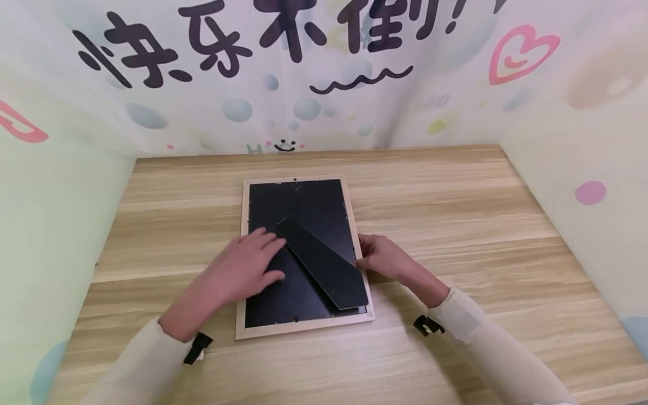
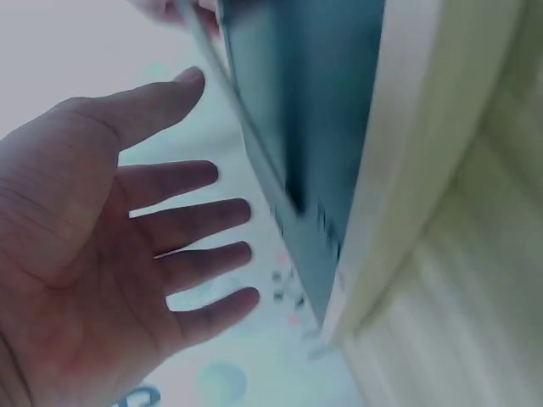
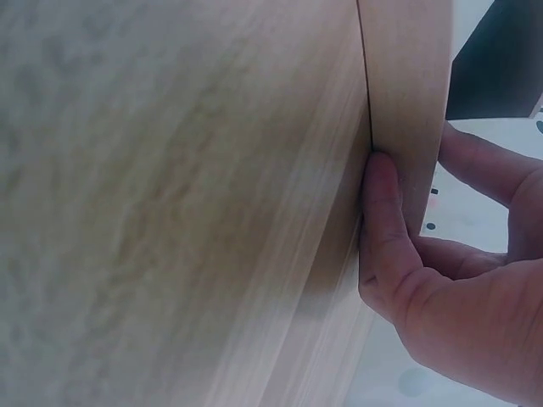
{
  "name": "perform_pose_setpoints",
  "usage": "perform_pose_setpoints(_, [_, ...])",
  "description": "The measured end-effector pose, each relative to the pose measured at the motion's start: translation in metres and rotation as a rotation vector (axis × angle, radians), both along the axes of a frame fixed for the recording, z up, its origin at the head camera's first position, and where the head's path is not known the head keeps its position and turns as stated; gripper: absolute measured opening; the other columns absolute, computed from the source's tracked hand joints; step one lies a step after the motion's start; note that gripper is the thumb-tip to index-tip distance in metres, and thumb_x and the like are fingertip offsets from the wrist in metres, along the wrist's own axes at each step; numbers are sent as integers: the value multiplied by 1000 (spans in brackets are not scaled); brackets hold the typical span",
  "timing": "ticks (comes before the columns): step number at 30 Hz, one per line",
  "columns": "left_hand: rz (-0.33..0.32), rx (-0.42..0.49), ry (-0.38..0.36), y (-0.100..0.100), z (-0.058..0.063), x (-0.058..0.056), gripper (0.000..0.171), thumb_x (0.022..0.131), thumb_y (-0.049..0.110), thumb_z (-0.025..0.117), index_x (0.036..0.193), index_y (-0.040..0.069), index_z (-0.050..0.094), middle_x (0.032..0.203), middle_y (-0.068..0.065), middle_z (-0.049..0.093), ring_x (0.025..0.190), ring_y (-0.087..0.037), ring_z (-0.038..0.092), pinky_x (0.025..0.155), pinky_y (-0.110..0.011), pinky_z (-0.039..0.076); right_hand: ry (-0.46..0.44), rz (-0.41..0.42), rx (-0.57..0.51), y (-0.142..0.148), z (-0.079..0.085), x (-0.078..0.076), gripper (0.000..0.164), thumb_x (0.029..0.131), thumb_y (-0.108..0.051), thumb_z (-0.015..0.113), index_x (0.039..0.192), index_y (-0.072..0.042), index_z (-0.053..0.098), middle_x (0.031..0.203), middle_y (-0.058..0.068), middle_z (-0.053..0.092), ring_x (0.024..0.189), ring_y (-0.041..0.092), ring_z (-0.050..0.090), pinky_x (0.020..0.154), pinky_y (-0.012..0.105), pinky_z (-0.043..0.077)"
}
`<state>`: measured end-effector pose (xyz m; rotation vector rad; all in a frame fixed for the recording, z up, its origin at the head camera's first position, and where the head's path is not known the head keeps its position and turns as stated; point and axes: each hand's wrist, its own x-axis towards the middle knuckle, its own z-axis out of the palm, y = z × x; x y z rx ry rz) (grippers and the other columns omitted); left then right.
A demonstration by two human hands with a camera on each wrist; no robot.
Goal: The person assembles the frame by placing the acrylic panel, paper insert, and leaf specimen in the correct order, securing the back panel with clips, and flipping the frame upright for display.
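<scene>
A picture frame (image 1: 304, 327) lies face down on the wooden table, its black backing board (image 1: 270, 304) upward inside a pale wood border. From the middle of the backing a black easel stand (image 1: 324, 261) slants toward the lower right corner, raised a little off the board. My right hand (image 1: 387, 257) grips the right border of the frame; in the right wrist view, fingers (image 3: 386, 203) are curled against the pale wooden side (image 3: 409, 93). My left hand (image 1: 248, 264) is spread above the left part of the backing, close beside the stand, and holds nothing.
The wooden table (image 1: 471, 197) extends around the frame. Behind it stands a printed wall covering (image 1: 324, 112) with large dark characters, and pale side panels (image 1: 582, 146) close in the table left and right. Black straps (image 1: 427, 326) hang at both sleeves.
</scene>
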<state>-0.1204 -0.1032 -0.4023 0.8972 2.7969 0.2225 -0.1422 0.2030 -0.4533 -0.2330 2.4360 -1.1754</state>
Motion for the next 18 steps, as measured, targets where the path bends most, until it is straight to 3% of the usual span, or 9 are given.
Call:
perform_pose_setpoints(3, [39,7,40,-15,6,-16,64,95,38,61,144,2,44,149,-22,39,140,-43,30,108,-62,31,1,-4,7,1,0,1,43,80,-4,68,123,-5,62,83,6,64,74,16,56,68,26,45])
perform_pose_setpoints(7, [124,68,15,-41,6,-38,63,98,33,58,146,-2,38,152,-27,31,140,-47,25,110,-63,28,5,-1,0,1,0,1,42,81,-4,68,122,-6,62,82,6,64,73,16,56,67,27,45])
perform_pose_setpoints(14, [304,339,-127,-67,-11,-62,65,101,27,51,151,-4,23,155,-33,14,143,-50,8,112,-66,16,0,4,0,1,-1,0,45,80,-3,68,125,-5,61,83,7,64,74,17,57,68,26,46])
perform_pose_setpoints(18, [371,408,-163,-70,-21,-69,72,102,33,48,153,-5,14,156,-34,6,144,-50,0,111,-69,13,-6,-1,-2,1,-3,0,48,81,-3,68,128,-4,60,85,8,65,76,17,57,70,26,46])
